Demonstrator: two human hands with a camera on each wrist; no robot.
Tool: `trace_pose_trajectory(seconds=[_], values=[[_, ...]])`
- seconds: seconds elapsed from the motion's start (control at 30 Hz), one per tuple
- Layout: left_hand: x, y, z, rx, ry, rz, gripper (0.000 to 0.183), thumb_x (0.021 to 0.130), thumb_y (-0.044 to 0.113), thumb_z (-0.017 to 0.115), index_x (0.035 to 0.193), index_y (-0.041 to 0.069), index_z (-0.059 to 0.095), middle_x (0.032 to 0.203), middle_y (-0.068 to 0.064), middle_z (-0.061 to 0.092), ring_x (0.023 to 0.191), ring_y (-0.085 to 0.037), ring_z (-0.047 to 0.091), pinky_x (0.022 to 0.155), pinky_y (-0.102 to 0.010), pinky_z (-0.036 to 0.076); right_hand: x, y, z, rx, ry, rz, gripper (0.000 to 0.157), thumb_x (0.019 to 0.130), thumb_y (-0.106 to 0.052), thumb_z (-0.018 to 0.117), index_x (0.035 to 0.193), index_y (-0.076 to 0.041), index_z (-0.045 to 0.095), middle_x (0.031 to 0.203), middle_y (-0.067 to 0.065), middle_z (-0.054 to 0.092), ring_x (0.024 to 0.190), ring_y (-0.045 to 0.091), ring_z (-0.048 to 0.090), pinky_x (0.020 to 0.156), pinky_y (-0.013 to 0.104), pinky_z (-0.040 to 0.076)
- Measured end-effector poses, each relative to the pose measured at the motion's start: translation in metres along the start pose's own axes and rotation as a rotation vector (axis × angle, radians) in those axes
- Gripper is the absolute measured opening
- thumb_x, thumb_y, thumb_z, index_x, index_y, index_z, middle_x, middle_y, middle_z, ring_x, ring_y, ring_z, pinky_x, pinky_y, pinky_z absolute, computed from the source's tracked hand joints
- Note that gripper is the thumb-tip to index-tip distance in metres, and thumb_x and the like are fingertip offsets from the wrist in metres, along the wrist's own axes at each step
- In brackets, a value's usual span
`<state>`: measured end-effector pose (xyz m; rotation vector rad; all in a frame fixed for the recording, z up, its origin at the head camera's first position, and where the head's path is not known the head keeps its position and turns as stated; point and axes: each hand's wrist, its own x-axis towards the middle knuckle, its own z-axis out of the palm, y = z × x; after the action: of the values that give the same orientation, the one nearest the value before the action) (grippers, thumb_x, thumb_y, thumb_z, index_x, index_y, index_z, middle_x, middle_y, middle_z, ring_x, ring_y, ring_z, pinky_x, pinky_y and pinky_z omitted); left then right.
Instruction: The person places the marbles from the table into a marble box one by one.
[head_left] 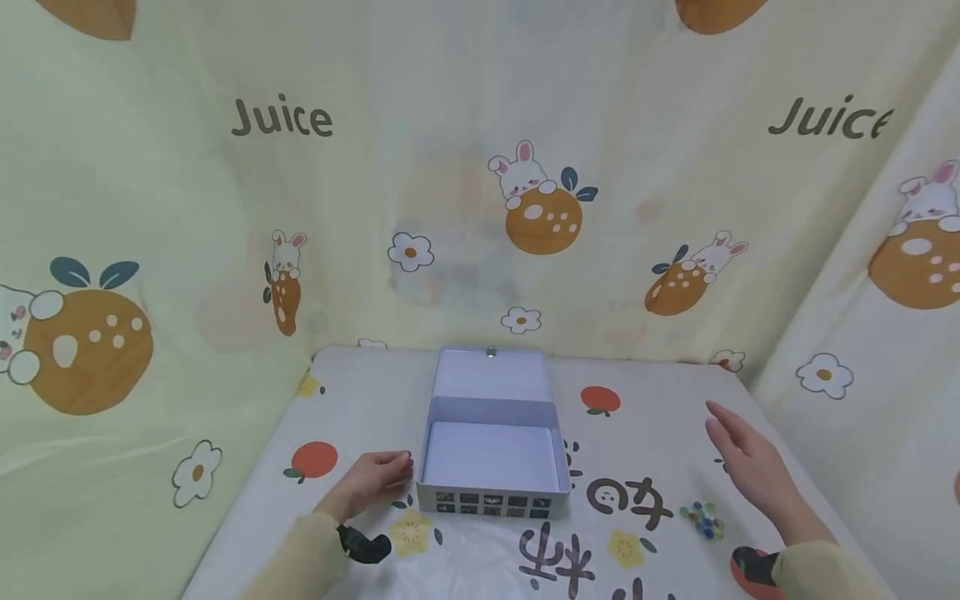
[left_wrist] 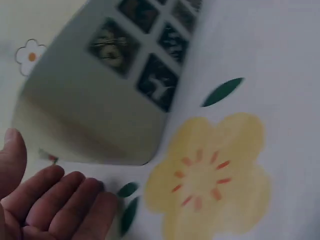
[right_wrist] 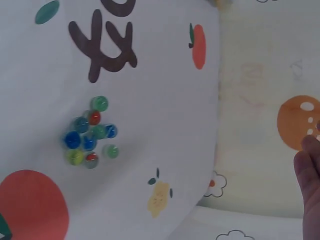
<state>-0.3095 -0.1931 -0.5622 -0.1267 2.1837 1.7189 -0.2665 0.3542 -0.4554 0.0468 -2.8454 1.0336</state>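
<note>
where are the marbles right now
In the head view, the marbles lie clustered on the patterned cloth at lower right, well to the right of the open box and near the right hand, not touching it.

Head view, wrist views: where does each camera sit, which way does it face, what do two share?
Head: on the head, facing forward and down at the open box; left hand and right hand show.
Left wrist: worn there, facing the box's pictured side; left fingers show.
Right wrist: worn there, facing the marbles; right fingers show.
Head and right wrist share the marbles.
</note>
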Motion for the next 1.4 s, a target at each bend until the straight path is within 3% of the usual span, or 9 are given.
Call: trace_pose_trajectory(seconds=[0.13,0.37,0.47,0.53,0.6,0.77,0.93,1.07,1.4], values=[[0.005,-0.009,0.010,-0.049,-0.038,-0.011,0.053,0.106,0.030,0.057,0.147,-0.004,0.051,0.150,-0.027,0.052,0.139,-0.042,0.052,0.109,-0.052,0.053,-0.004,0.010,0.002,-0.001,-0.001,0.044,0.071,0.111,-0.048,0.029,0.160,0.003,0.023,0.158,0.038,0.031,0.140,0.061,0.033,0.107,0.078,0.035],[0.005,-0.011,0.012,-0.081,0.016,-0.030,0.051,0.106,0.029,0.058,0.146,-0.002,0.053,0.150,-0.025,0.053,0.136,-0.040,0.056,0.107,-0.047,0.056,-0.005,0.032,0.011,0.039,-0.014,0.130,0.076,0.109,-0.054,0.031,0.156,0.006,0.031,0.156,0.035,0.037,0.138,0.055,0.042,0.108,0.071,0.043],[0.004,-0.011,0.011,-0.077,0.019,-0.027,0.050,0.106,0.028,0.057,0.146,-0.002,0.052,0.151,-0.025,0.052,0.136,-0.040,0.056,0.107,-0.047,0.056,-0.006,0.051,0.016,0.061,0.007,0.167,0.071,0.108,-0.052,0.040,0.152,0.005,0.042,0.151,0.032,0.047,0.118,0.025,0.068,0.101,0.051,0.058],[0.003,-0.012,0.010,-0.071,0.020,-0.024,0.051,0.106,0.028,0.057,0.147,-0.002,0.052,0.152,-0.025,0.051,0.137,-0.040,0.055,0.107,-0.048,0.055,-0.008,0.066,0.020,0.101,0.010,0.214,0.067,0.107,-0.048,0.048,0.149,0.005,0.046,0.147,0.030,0.053,0.100,0.003,0.071,0.092,0.040,0.064],[0.004,-0.013,0.009,-0.067,0.023,-0.024,0.051,0.106,0.028,0.058,0.147,-0.002,0.051,0.152,-0.025,0.051,0.137,-0.041,0.055,0.107,-0.048,0.056,-0.011,0.081,0.025,0.164,-0.003,0.270,0.062,0.106,-0.041,0.054,0.148,0.005,0.048,0.144,0.028,0.056,0.093,-0.006,0.069,0.087,0.031,0.065],[0.005,-0.017,0.008,-0.071,0.033,-0.041,0.050,0.106,0.026,0.057,0.147,-0.002,0.051,0.153,-0.025,0.050,0.138,-0.041,0.054,0.108,-0.047,0.055,-0.017,0.118,0.044,0.228,-0.024,0.396,0.054,0.101,-0.024,0.067,0.143,0.007,0.053,0.136,0.028,0.063,0.107,0.023,0.075,0.085,0.034,0.066],[0.005,-0.019,0.010,-0.077,0.043,-0.062,0.048,0.107,0.024,0.057,0.147,-0.002,0.051,0.153,-0.024,0.049,0.139,-0.041,0.053,0.108,-0.047,0.055,-0.022,0.142,0.066,0.100,-0.042,0.448,0.041,0.097,-0.010,0.067,0.135,0.004,0.062,0.132,0.025,0.066,0.127,0.045,0.059,0.094,0.050,0.061],[0.005,-0.019,0.012,-0.079,0.035,-0.061,0.048,0.107,0.023,0.056,0.147,-0.003,0.051,0.153,-0.025,0.049,0.140,-0.041,0.052,0.109,-0.049,0.054,-0.024,0.145,0.076,0.031,-0.053,0.464,0.040,0.097,-0.013,0.068,0.134,0.002,0.063,0.132,0.024,0.067,0.131,0.049,0.053,0.099,0.062,0.054],[0.009,-0.019,0.018,-0.084,0.021,-0.060,0.047,0.107,0.021,0.055,0.146,-0.004,0.052,0.152,-0.025,0.051,0.139,-0.040,0.053,0.109,-0.048,0.054,-0.026,0.141,0.075,-0.106,-0.057,0.430,0.031,0.096,-0.017,0.071,0.123,-0.001,0.071,0.120,0.021,0.073,0.117,0.046,0.063,0.088,0.056,0.059]])
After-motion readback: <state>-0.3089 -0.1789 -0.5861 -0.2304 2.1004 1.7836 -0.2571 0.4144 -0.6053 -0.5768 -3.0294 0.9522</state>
